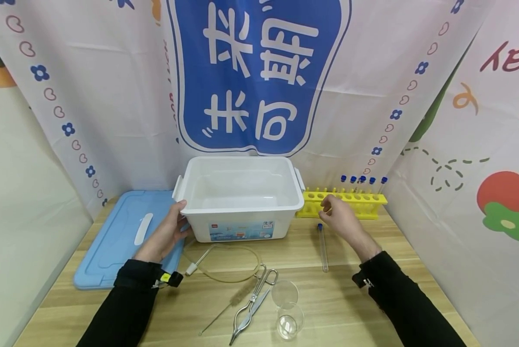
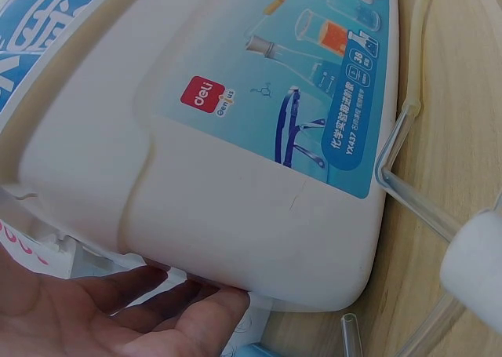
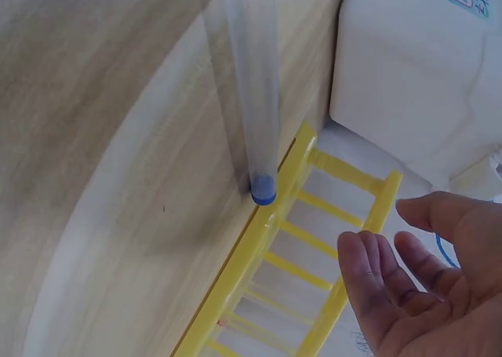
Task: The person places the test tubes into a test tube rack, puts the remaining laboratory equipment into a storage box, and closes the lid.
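The white box (image 1: 251, 219) stood upright on the surface (image 1: 181, 308), its rear edge near the printed cloth (image 1: 131, 96). Left edge: the blue lid (image 1: 112, 246) lay flat, its inner side just beside the box. Right edge: the yellow rack (image 3: 249, 247) stood beside the box, with five blue caps visible above its rear side. Front edge: the rubber tubing (image 2: 416, 59), with a white stopper (image 2: 478, 263) at one end, lay in a loop before the box. The brush (image 1: 242, 293), the metal tongs (image 1: 253, 298) and two overlapping glass dishes lay nearer the person. Room for moving: a stretch of bare wood grain ran between the dishes and the capped test tube (image 1: 322, 248), and another extended from the tube toward the right-hand cloth.

The left grip (image 1: 168, 232) was unclenched, its fingers extended and its fingertips against the box's left side, below the handle. The right grip (image 1: 342, 218) was relaxed, thumb and fingertips apart, at the front of the rack; contact with the rack could not be determined. The test tube lay flat below that grip and slightly to its left, its capped end toward the rack and its other end toward the person.
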Motion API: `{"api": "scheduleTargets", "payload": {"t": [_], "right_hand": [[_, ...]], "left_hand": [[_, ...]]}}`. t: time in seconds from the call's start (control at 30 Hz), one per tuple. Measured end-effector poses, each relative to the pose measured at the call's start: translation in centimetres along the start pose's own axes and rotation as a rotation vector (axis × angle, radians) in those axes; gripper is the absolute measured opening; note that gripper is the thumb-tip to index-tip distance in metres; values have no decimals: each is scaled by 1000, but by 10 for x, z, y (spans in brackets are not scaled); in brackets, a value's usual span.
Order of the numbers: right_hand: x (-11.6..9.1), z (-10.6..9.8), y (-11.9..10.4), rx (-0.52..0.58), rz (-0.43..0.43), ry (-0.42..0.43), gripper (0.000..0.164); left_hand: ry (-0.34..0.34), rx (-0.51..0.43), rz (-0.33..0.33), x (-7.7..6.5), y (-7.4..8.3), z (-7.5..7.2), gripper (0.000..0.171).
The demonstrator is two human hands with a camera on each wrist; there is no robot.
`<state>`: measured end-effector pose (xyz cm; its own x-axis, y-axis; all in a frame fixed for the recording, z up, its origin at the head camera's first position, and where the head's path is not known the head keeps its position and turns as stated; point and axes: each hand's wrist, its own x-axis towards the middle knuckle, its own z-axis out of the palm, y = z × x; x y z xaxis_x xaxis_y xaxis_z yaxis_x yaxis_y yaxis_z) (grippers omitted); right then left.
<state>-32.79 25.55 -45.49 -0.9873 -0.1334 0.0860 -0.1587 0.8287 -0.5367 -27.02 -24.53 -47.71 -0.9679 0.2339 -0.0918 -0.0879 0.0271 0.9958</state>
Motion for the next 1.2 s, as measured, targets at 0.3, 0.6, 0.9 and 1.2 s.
{"api": "scheduleTargets", "payload": {"t": [0.3,0.6,0.9,1.2], "right_hand": [[-5,9,-2,-32,4,-78,33],[-6,18,5,-88,-35,-118,37],[-7,20,9,-140,-6,-169,45],[-7,23,12,-169,0,-217,52]], "left_hand": [[-2,-1,-1,1,0,1,89],[-1,9,5,0,0,1,89],[-5,10,4,1,-1,1,89],[-4,9,3,1,-1,1,89]]}}
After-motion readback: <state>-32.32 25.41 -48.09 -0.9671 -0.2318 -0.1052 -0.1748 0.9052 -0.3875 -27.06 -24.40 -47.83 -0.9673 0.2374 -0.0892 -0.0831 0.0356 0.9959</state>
